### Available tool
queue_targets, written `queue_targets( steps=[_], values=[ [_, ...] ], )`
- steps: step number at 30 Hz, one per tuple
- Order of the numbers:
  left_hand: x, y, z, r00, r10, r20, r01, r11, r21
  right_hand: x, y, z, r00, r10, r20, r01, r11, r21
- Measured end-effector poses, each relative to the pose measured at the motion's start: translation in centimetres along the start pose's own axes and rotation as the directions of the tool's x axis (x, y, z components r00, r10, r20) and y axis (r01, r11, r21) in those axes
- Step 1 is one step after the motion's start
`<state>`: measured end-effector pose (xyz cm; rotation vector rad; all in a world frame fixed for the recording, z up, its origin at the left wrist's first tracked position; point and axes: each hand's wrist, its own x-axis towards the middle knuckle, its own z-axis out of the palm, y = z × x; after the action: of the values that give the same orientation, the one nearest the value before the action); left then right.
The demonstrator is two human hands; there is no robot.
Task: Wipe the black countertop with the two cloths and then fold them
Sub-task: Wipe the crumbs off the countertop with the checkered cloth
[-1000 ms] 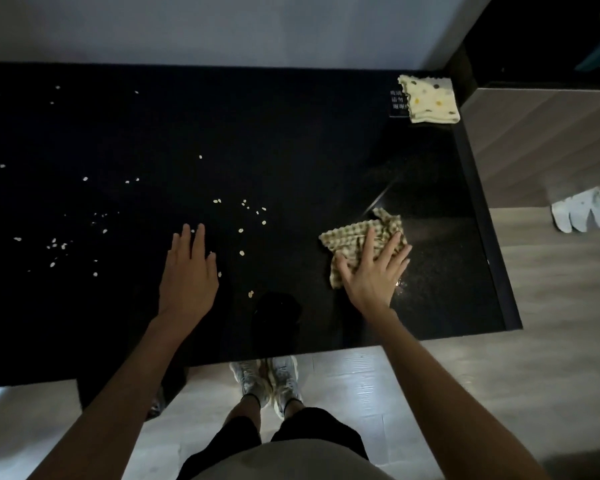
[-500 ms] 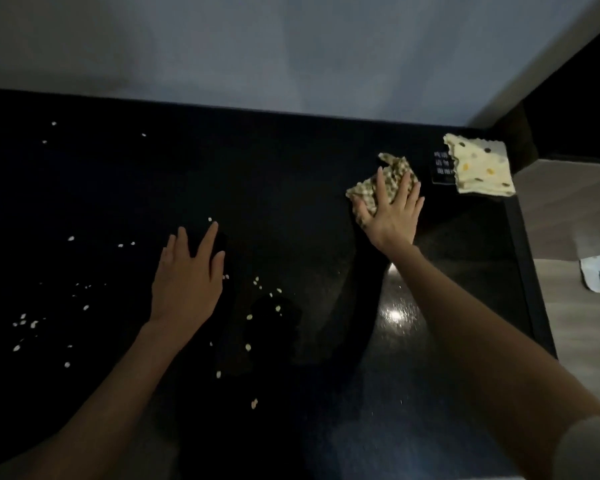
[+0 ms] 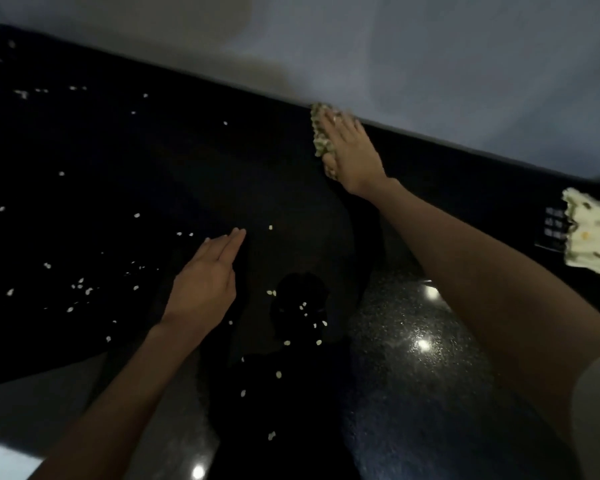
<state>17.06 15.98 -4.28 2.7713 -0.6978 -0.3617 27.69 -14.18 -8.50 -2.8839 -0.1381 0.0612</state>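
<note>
White lettering on black label point(image 3: 552, 227), countertop point(image 3: 174, 161): unreadable.

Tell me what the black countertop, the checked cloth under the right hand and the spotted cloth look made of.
Black countertop: polished stone, perhaps granite or a look-alike; fine speckles and mirror-like light reflections. Green-and-cream checked cloth under the right hand: soft textile, bumpy, crumpled surface; weave blurred. Cream spotted cloth at the right edge: soft fabric, wavy edge, printed dots.
</note>
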Motion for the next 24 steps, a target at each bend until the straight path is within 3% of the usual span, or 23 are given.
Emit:
queue_targets(
  steps=[8, 10, 12, 14, 16, 18, 22, 24],
  values=[
    [-0.8, -0.1, -0.3, 0.997, 0.016, 0.072, -0.014, 0.999, -0.039, -7.9, -8.2, 2.3, 0.92, -0.384, 0.083, 0.37, 0.917, 0.148],
    [-1.6, -0.2, -0.6, 0.999, -0.012, 0.051, 0.015, 0.998, -0.059, -10.6, -9.7, 2.6, 0.914, -0.393, 0.101, 0.353, 0.893, 0.278],
    [-2.8, -0.1, -1.0, 1.0, -0.015, 0.024, 0.017, 0.996, -0.084, -12.6, -11.1, 0.9, 0.962, -0.227, 0.155, 0.116, 0.846, 0.521],
    [-4.2, -0.1, -1.2, 1.0, -0.009, 0.028, 0.012, 0.994, -0.107, -14.1, -12.2, -1.6, 0.989, 0.054, 0.137, -0.137, 0.677, 0.723],
    [-5.5, -0.3, -1.2, 0.999, 0.003, 0.046, 0.002, 0.994, -0.11, -15.6, -13.0, -4.5, 0.949, 0.307, 0.074, -0.217, 0.465, 0.858],
    [-6.6, -0.4, -1.0, 0.998, 0.018, 0.06, -0.013, 0.996, -0.09, -17.9, -13.1, -7.1, 0.884, 0.468, -0.002, -0.186, 0.355, 0.916],
    [-8.5, -0.5, -1.0, 0.995, -0.047, 0.087, 0.06, 0.986, -0.155, -24.5, -12.5, -9.6, 0.782, 0.609, -0.135, -0.207, 0.458, 0.865],
    [-9.3, -0.9, -0.9, 0.995, -0.039, 0.087, 0.051, 0.988, -0.142, -28.0, -11.5, -7.9, 0.793, 0.594, -0.134, -0.319, 0.593, 0.74]
  ],
)
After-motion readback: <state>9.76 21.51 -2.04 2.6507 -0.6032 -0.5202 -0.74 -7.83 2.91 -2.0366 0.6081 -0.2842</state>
